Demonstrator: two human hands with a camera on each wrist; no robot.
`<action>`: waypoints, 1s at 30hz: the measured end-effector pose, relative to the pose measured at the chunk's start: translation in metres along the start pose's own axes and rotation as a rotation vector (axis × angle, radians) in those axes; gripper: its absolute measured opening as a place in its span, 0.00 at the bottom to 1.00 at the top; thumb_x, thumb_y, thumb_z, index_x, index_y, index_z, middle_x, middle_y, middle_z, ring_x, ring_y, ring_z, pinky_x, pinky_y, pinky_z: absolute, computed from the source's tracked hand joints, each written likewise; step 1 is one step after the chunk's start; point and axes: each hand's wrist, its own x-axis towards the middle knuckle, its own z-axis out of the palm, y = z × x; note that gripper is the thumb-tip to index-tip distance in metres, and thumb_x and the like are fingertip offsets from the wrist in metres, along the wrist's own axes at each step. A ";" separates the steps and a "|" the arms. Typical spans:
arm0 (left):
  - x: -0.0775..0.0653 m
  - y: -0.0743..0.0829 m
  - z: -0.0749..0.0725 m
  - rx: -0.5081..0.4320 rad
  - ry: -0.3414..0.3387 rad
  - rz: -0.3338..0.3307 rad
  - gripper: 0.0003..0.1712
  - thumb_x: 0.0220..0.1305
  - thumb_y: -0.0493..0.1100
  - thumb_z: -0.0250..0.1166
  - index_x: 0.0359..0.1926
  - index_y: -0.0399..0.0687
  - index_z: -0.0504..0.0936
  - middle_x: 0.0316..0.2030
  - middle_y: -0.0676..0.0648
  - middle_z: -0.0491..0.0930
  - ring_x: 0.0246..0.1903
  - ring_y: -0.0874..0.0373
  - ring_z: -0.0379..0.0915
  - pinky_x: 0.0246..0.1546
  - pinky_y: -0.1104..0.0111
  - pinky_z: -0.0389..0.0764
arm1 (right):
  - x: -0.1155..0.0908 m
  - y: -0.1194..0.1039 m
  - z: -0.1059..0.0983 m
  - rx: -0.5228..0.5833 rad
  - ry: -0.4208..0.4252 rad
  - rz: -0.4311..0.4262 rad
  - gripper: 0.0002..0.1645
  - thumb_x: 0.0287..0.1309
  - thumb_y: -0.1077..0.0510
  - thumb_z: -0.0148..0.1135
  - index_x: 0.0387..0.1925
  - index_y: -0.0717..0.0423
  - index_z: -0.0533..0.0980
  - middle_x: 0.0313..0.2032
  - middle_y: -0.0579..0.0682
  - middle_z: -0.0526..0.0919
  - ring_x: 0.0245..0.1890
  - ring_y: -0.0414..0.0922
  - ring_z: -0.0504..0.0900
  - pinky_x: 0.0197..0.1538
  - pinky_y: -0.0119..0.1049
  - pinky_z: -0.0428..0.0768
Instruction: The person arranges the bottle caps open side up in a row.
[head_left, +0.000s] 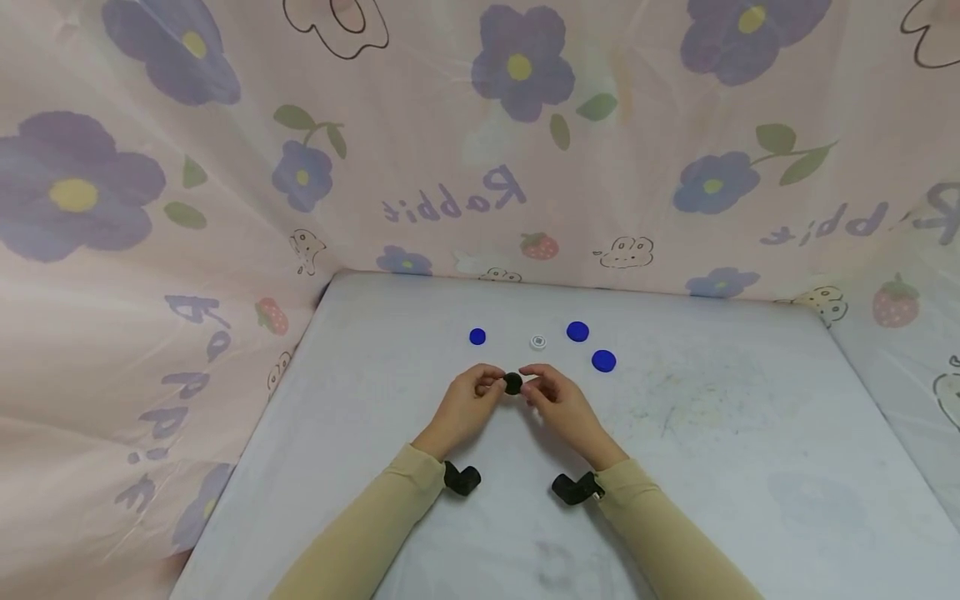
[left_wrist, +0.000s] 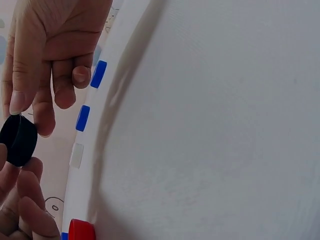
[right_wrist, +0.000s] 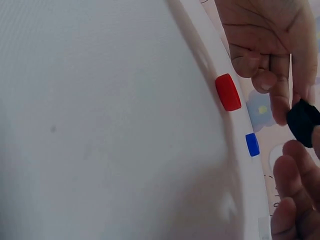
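My left hand (head_left: 468,404) and right hand (head_left: 558,404) meet over the table, with a small black bottle cap (head_left: 512,383) between their fingertips. The left hand pinches the cap at one side, and the right hand's thumb and fingertips grip the other. Its hollow inside shows in the left wrist view, where the cap (left_wrist: 22,141) is tilted. A red cap (right_wrist: 228,92) lies on the table, hidden behind the left hand in the head view. Beyond the hands are a small blue cap (head_left: 477,337), a white cap (head_left: 537,342) and two larger blue caps (head_left: 577,332).
The caps rest on a white-covered table (head_left: 750,467), stained to the right of the hands. A flower-printed curtain (head_left: 450,125) hangs along its back and sides. Black wrist devices (head_left: 462,479) jut inward from both sleeves.
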 end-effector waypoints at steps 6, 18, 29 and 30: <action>-0.001 -0.003 -0.004 0.006 -0.011 0.020 0.11 0.70 0.48 0.59 0.50 0.54 0.79 0.37 0.55 0.82 0.34 0.61 0.76 0.38 0.65 0.75 | 0.001 -0.002 0.003 -0.023 -0.019 -0.011 0.20 0.64 0.59 0.62 0.57 0.50 0.74 0.35 0.53 0.84 0.31 0.53 0.81 0.30 0.32 0.73; 0.001 -0.005 -0.015 0.092 -0.067 0.044 0.17 0.66 0.48 0.64 0.54 0.53 0.78 0.38 0.56 0.79 0.34 0.61 0.73 0.34 0.67 0.75 | 0.007 -0.004 0.009 -0.056 -0.017 0.008 0.19 0.64 0.56 0.62 0.56 0.48 0.75 0.34 0.47 0.83 0.29 0.47 0.78 0.30 0.34 0.74; 0.015 -0.013 -0.033 0.331 -0.081 0.079 0.17 0.56 0.50 0.72 0.47 0.57 0.83 0.48 0.52 0.77 0.49 0.54 0.65 0.51 0.60 0.69 | 0.016 -0.005 0.020 -0.079 -0.068 0.050 0.18 0.63 0.56 0.64 0.55 0.48 0.75 0.34 0.47 0.83 0.28 0.42 0.76 0.31 0.35 0.75; 0.017 -0.014 -0.034 0.349 -0.094 0.074 0.16 0.56 0.50 0.72 0.46 0.58 0.83 0.48 0.53 0.76 0.49 0.55 0.64 0.52 0.60 0.68 | 0.017 -0.005 0.021 -0.094 -0.071 0.058 0.18 0.62 0.56 0.64 0.54 0.48 0.75 0.34 0.46 0.83 0.29 0.41 0.77 0.33 0.35 0.75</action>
